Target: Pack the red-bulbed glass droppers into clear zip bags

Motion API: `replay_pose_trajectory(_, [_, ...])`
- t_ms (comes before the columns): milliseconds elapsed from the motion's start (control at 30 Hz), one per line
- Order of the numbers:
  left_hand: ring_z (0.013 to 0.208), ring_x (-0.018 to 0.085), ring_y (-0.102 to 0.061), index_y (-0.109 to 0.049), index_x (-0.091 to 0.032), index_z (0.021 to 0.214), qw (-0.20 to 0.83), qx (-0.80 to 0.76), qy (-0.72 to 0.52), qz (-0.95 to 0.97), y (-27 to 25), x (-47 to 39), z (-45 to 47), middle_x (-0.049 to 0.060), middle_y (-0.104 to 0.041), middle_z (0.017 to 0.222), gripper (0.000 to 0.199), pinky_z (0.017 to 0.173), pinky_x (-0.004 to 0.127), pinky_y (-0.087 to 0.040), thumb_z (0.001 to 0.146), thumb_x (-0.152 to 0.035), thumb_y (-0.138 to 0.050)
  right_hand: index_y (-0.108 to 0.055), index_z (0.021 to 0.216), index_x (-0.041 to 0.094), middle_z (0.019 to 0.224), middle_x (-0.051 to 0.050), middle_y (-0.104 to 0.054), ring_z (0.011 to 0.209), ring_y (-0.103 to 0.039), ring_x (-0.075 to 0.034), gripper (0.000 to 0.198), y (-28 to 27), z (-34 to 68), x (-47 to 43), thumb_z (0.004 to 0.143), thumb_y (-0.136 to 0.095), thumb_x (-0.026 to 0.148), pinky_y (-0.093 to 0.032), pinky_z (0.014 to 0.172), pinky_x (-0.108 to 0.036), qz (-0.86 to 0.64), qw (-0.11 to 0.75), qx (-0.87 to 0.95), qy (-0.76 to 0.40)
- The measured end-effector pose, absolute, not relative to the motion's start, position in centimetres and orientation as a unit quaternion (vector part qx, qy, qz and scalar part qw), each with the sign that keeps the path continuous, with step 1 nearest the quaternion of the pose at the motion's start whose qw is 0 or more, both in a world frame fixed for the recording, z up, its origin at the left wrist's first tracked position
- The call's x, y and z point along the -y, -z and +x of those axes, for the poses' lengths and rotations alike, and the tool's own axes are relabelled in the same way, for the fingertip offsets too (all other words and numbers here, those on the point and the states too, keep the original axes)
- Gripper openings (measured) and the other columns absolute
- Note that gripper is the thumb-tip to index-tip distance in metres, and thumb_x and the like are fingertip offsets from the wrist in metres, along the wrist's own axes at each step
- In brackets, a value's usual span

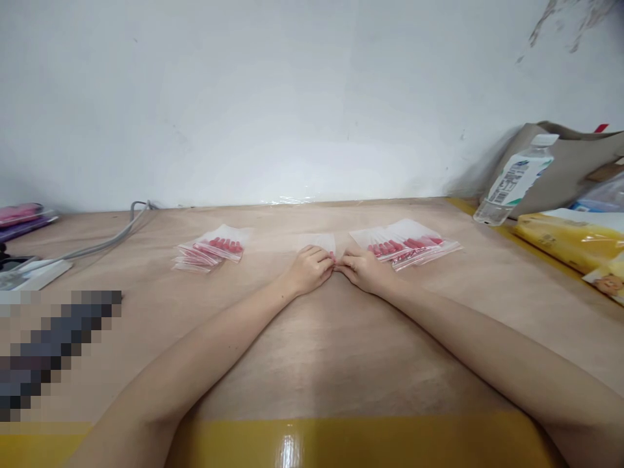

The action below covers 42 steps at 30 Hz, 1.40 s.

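Both my hands meet at the middle of the table over a small clear zip bag [322, 240], with a bit of red showing at its near edge. My left hand [312, 268] pinches that edge from the left, fingers closed. From the right, my right hand [363, 265] pinches it too, its fingertips almost touching the left ones. To the left lies a pile of zip bags [214, 248] with red pieces inside. Another spread of such bags [404, 244] lies just beyond my right hand. My fingers cover most of the middle bag's near edge.
A tilted plastic bottle [517, 179] leans by a grey-brown bag [570, 162] at right, near a yellow package [570, 237]. A grey cable [112, 240] and pink and purple items [24, 218] lie at left. Yellow tape [312, 442] lines the table's front edge. A white wall stands behind.
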<state>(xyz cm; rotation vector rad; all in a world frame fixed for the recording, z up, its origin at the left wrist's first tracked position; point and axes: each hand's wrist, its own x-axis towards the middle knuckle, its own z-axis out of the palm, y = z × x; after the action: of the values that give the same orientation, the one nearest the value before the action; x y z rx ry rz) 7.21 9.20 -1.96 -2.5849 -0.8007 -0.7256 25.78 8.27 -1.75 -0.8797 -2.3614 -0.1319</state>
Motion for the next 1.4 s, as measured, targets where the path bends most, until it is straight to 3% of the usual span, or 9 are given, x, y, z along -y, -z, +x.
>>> replay_pose_trajectory(167, [0.075,0.019,-0.060,-0.062,-0.016,0.071,0.188,0.259,0.223,-0.921,1.3,-9.5,7.6,0.008,-0.065,0.075,0.029,0.072,0.035,-0.047,0.088,-0.017,-0.038,-0.066,0.079,0.014,0.070,-0.007,-0.059,0.066,-0.055,-0.016,0.025,1.9,25.9,-8.5,0.088,-0.045,0.024,-0.043,0.061,-0.027,-0.317,0.304,0.896,0.067])
replay_pose_trajectory(467, [0.075,0.017,-0.059,-0.060,-0.018,0.074,0.208,0.278,0.231,-0.909,0.3,-8.4,4.8,0.006,-0.064,0.074,0.029,0.079,0.036,-0.046,0.090,-0.022,-0.036,-0.062,0.074,0.015,0.073,-0.008,-0.058,0.069,-0.053,-0.016,0.024,1.8,26.3,-8.4,0.088,-0.043,0.021,-0.042,0.062,-0.028,-0.314,0.305,0.897,0.068])
replay_pose_trajectory(1000, [0.068,0.019,-0.057,-0.058,-0.016,0.069,0.184,0.352,0.237,-0.886,0.8,-7.7,0.7,0.007,-0.059,0.066,0.037,0.070,0.034,-0.046,0.094,-0.028,-0.033,-0.062,0.076,0.016,0.076,-0.010,-0.061,0.074,-0.055,-0.020,0.026,1.6,26.2,-8.2,0.089,-0.041,0.021,-0.044,0.070,-0.033,-0.309,0.289,0.899,0.110])
replay_pose_trajectory(1100, [0.072,0.019,-0.059,-0.061,-0.017,0.072,0.157,0.344,0.243,-0.893,1.1,-7.5,0.6,0.006,-0.063,0.071,0.037,0.073,0.033,-0.046,0.094,-0.034,-0.036,-0.062,0.098,0.016,0.096,-0.012,-0.062,0.088,-0.057,-0.021,0.022,1.5,26.1,-7.9,0.088,-0.045,0.026,-0.045,0.075,-0.034,-0.306,0.302,0.898,0.098])
replay_pose_trajectory(1200, [0.079,0.018,-0.060,-0.064,-0.018,0.088,0.130,0.327,0.244,-0.904,1.0,-6.9,1.0,0.005,-0.066,0.080,0.031,0.078,0.032,-0.045,0.092,-0.039,-0.042,-0.056,0.116,0.019,0.120,-0.012,-0.054,0.100,-0.055,-0.022,0.033,1.5,25.6,-7.7,0.085,-0.050,0.031,-0.045,0.081,-0.036,-0.312,0.305,0.893,0.105])
replay_pose_trajectory(1300, [0.096,0.022,-0.057,-0.058,-0.017,0.112,0.129,0.373,0.243,-0.886,0.3,-6.6,0.9,0.008,-0.065,0.101,0.036,0.089,0.038,-0.041,0.089,-0.042,-0.044,-0.065,0.097,0.021,0.107,-0.008,-0.062,0.091,-0.058,-0.021,0.023,1.6,24.9,-7.8,0.088,-0.044,0.025,-0.044,0.077,-0.036,-0.335,0.272,0.892,0.133])
replay_pose_trajectory(1400, [0.115,0.028,-0.046,-0.055,-0.017,0.117,0.197,0.507,0.191,-0.817,-0.6,-7.1,-1.1,0.012,-0.057,0.119,0.036,0.102,0.051,-0.024,0.090,-0.032,-0.038,-0.065,0.084,0.016,0.093,-0.011,-0.066,0.086,-0.057,-0.024,0.023,1.7,25.0,-8.2,0.086,-0.042,0.015,-0.044,0.072,-0.036,-0.379,0.247,0.877,0.162])
